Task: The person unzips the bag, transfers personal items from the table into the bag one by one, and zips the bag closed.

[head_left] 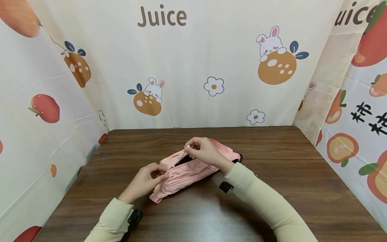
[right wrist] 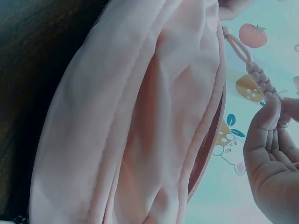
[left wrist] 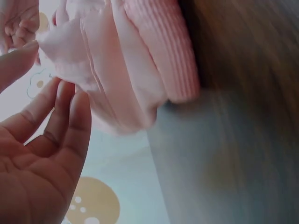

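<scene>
A pink waist bag [head_left: 188, 175] lies slantwise on the table, its top zipper parted over a dark opening [head_left: 185, 159]. My right hand [head_left: 207, 153] pinches the end of a pink braided zipper pull [right wrist: 261, 79] between thumb and fingers. The cord is drawn taut from the slider, which sits toward the bag's left end. At that end, my left hand [head_left: 145, 181] pinches the fabric between thumb and fingertips. In the left wrist view, the bag's ribbed side [left wrist: 163, 51] hangs beyond the left fingers. What lies inside the bag is hidden.
The brown wooden table [head_left: 272, 191] extends around the bag on all sides. Printed curtains [head_left: 187, 60] with fruit and rabbits enclose its back and both sides. A black strap buckle [head_left: 240, 157] shows at the bag's right end. Each wrist carries a small black device [head_left: 226, 187].
</scene>
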`<state>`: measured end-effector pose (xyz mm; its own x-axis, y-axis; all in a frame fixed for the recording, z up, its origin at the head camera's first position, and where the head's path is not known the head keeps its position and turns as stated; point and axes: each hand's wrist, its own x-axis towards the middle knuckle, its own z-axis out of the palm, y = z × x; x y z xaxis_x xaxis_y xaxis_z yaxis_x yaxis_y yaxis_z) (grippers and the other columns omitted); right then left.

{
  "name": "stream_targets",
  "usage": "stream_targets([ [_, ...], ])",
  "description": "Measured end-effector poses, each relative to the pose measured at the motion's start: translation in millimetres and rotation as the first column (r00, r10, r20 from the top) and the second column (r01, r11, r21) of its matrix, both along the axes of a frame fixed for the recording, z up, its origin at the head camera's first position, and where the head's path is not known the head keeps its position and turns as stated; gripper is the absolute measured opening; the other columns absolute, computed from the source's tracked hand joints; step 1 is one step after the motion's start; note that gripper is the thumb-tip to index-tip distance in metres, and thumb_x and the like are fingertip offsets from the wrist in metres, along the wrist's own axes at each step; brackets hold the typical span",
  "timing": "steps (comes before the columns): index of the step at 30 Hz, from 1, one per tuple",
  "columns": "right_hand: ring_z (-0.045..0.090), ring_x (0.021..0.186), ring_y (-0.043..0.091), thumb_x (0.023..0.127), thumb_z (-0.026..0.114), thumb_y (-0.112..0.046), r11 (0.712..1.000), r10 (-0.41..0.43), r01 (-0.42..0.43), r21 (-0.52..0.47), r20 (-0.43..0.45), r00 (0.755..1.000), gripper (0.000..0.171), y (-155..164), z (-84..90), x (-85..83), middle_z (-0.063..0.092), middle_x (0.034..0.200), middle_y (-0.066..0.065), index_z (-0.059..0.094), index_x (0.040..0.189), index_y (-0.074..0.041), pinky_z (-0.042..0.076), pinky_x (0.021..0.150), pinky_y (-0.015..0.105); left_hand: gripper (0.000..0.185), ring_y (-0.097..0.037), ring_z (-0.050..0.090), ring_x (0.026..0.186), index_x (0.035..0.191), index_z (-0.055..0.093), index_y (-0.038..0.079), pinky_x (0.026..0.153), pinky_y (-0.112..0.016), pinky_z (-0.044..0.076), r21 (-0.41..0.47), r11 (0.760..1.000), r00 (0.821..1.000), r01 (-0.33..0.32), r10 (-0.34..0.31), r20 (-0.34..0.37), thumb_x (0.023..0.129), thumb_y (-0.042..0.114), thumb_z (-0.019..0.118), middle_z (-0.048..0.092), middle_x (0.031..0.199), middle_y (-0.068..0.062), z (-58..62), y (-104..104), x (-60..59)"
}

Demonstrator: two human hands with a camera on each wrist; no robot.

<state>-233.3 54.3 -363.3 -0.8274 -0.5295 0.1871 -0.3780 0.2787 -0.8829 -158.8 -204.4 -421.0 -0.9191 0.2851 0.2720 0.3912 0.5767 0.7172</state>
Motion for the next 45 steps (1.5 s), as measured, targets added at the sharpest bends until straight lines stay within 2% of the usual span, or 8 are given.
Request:
stream_targets([
  [4,0.064,0.068,0.015,0.093,0.063,-0.016,1.000,0.001,-0.001,-0.015,0.000,1.000,0.014,0,1.5,1.0,0.068,0.088,0.022,0.069,0.100,-0.006,0.056,0.066,0.032,0.017,-0.002,0.060,0.079,0.097,0.072,0.013,0.072,-0.022,0.052,0.000,1.000,1.000,-0.013,0.013,0.004,0.084,0.023,0.077,0.067,0.087,0.005,0.6,5,-1.3],
  [11,0.063,0.066,0.011,0.093,0.063,-0.015,1.000,-0.012,0.012,-0.014,-0.014,1.000,0.012,0,3.1,1.0,0.068,0.086,0.019,0.069,0.099,-0.007,0.056,0.064,0.032,0.011,-0.001,0.059,0.075,0.093,0.073,0.015,0.069,-0.021,0.051,-0.032,0.998,0.997,-0.053,0.051,-0.054,0.083,0.018,0.078,0.068,0.085,0.005,-0.7,10,-2.5],
  [16,0.062,0.065,0.011,0.092,0.064,-0.012,0.998,-0.024,0.023,-0.050,-0.038,0.999,0.011,3,3.3,-0.9,0.068,0.081,0.011,0.069,0.098,-0.004,0.056,0.065,0.035,0.007,0.000,0.057,0.073,0.090,0.074,0.016,0.067,-0.021,0.050,-0.046,0.996,0.994,-0.072,0.068,-0.089,0.084,0.017,0.077,0.067,0.082,0.007,0.0,11,-1.3],
  [21,0.062,0.066,0.010,0.093,0.064,-0.013,0.997,-0.052,0.050,-0.062,-0.031,0.998,0.011,11,2.6,-3.6,0.066,0.080,0.007,0.070,0.098,-0.004,0.057,0.066,0.034,0.005,-0.001,0.057,0.073,0.089,0.073,0.015,0.067,-0.022,0.050,-0.051,0.995,0.993,-0.082,0.077,-0.090,0.085,0.017,0.076,0.067,0.081,0.007,0.8,10,-0.5],
  [27,0.062,0.067,0.013,0.093,0.064,-0.013,0.993,-0.102,0.101,-0.059,-0.026,0.994,0.012,23,2.0,-5.2,0.066,0.078,0.006,0.070,0.098,-0.004,0.058,0.067,0.037,0.005,-0.001,0.056,0.073,0.088,0.073,0.016,0.067,-0.022,0.050,-0.060,0.994,0.994,-0.086,0.082,-0.070,0.085,0.017,0.076,0.065,0.081,0.008,1.9,10,0.7],
  [33,0.062,0.068,0.015,0.093,0.065,-0.015,0.986,-0.160,0.160,-0.043,-0.008,0.987,0.012,34,1.5,-6.1,0.066,0.076,0.004,0.071,0.099,-0.006,0.057,0.068,0.041,0.008,-0.001,0.055,0.073,0.086,0.072,0.014,0.068,-0.024,0.050,-0.058,0.995,0.993,-0.075,0.070,-0.090,0.086,0.021,0.075,0.064,0.080,0.010,2.2,9,0.2],
  [45,0.062,0.066,0.016,0.094,0.065,-0.019,0.977,-0.209,0.208,-0.036,-0.043,0.977,0.014,58,-4.4,-11.9,0.067,0.080,0.010,0.070,0.100,-0.007,0.053,0.060,0.031,0.007,-0.001,0.055,0.073,0.083,0.072,0.016,0.068,-0.022,0.049,-0.058,0.996,0.990,-0.074,0.066,-0.128,0.083,0.012,0.077,0.064,0.077,0.009,-2.6,8,-1.8],
])
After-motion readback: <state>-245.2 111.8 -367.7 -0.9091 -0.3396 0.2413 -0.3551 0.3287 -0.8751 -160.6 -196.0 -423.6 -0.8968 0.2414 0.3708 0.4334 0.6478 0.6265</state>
